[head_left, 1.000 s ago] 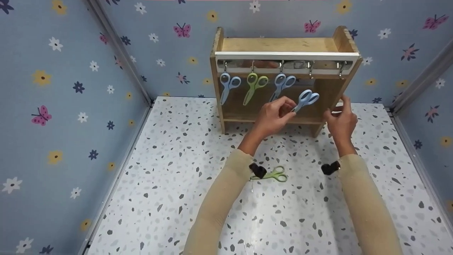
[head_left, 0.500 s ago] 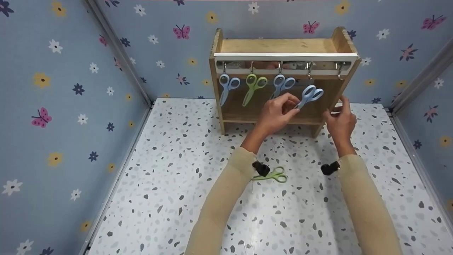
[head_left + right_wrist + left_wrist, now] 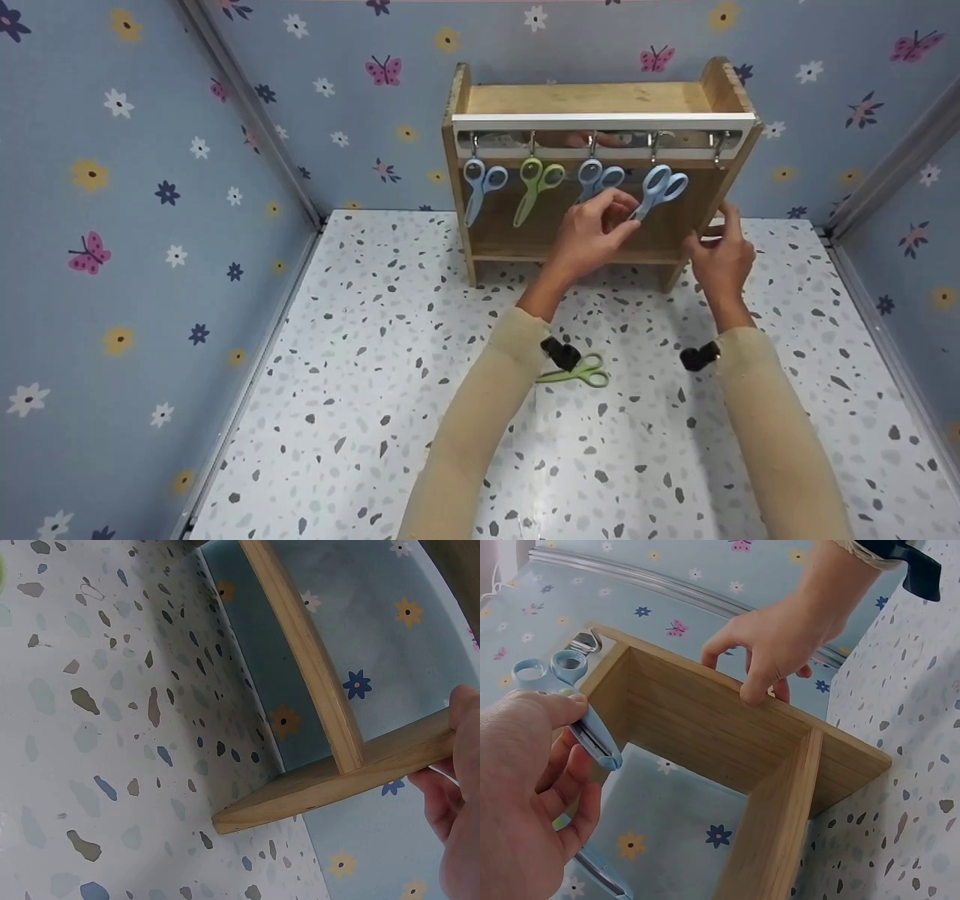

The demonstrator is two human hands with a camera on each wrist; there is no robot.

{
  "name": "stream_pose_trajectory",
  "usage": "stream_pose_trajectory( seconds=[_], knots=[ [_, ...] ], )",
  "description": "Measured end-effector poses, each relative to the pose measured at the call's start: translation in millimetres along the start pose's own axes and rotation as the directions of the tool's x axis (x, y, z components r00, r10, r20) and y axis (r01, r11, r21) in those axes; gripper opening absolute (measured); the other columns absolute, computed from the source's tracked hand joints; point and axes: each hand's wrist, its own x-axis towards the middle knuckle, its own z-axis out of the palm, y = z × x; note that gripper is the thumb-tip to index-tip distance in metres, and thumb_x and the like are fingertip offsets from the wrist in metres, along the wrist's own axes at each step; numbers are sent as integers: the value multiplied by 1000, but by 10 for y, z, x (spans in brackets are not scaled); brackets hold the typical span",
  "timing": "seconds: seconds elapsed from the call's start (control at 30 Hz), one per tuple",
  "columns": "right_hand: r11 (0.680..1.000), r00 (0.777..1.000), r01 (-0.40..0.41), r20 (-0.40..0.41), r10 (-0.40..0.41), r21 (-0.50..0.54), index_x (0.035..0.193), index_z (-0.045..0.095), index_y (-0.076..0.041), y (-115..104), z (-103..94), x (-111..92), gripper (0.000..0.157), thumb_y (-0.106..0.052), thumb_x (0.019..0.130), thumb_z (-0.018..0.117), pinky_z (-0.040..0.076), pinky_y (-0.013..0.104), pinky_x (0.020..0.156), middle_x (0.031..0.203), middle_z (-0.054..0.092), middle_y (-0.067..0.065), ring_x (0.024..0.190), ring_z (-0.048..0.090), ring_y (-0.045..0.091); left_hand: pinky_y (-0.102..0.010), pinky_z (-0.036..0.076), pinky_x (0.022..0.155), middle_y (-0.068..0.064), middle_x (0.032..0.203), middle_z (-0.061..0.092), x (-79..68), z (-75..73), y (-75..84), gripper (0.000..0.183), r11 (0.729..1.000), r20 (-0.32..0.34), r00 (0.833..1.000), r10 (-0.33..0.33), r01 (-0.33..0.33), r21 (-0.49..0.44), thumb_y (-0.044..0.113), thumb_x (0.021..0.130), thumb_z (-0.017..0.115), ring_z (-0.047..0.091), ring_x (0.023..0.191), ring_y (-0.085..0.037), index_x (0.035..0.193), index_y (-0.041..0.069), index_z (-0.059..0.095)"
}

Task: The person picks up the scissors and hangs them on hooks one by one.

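Blue scissors [image 3: 657,187] are pinched near the blades by my left hand [image 3: 592,231], handle loops up, just below the fourth hook [image 3: 654,148] of a wooden rack [image 3: 577,257]. In the left wrist view the scissors [image 3: 592,731] lie between thumb and fingers, blades shut, loops close to a metal hook [image 3: 589,640]. My right hand [image 3: 721,259] grips the rack's right side panel [image 3: 705,682] between thumb and fingers. From the first three hooks hang blue scissors [image 3: 474,196], green scissors [image 3: 530,196] and another blue pair [image 3: 591,177], partly behind my left hand.
Green scissors [image 3: 592,370] lie on the speckled tabletop [image 3: 360,337], their blades partly behind the left wrist camera. The fifth hook [image 3: 718,150] holds nothing. Flowered wall panels [image 3: 375,112] enclose the back and sides.
My left hand has moved up and slightly right, bringing the blue scissors' loops up close to the fourth hook. The right hand stays on the side panel.
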Motion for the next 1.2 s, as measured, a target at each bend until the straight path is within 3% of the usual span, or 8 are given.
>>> stream_pose_trajectory(
  seconds=[0.23, 0.93, 1.2],
  knots=[
    [999, 998, 46, -31, -45, 10, 160, 56, -17, 33, 15, -4, 59, -16, 103, 71, 64, 60, 103, 122, 83, 28, 109, 84, 45, -15, 44, 73, -15, 109, 82, 49, 18, -2, 22, 999, -1, 1000, -29, 29, -15, 11, 107, 78, 56, 79, -4, 126, 2, 73],
    [1000, 1000, -3, 8, 3, 5, 163, 54, -22, 12, -6, 6, 60, -18, 105, 70, 64, 56, 102, 129, 83, 23, 112, 84, 39, -14, 44, 77, -15, 112, 80, 35, 118, -52, 24, 995, -58, 995, -83, 79, -66, 13, 107, 78, 56, 84, -3, 128, 2, 74],
    [1000, 999, 25, -19, -25, -10, 160, 56, -19, 39, 2, -6, 59, -18, 103, 70, 60, 48, 95, 123, 84, 24, 109, 85, 39, -12, 44, 76, -14, 108, 80, 36, 138, -88, 24, 993, -67, 993, -93, 88, -74, 13, 107, 78, 56, 83, 1, 128, 1, 75]
  ],
)
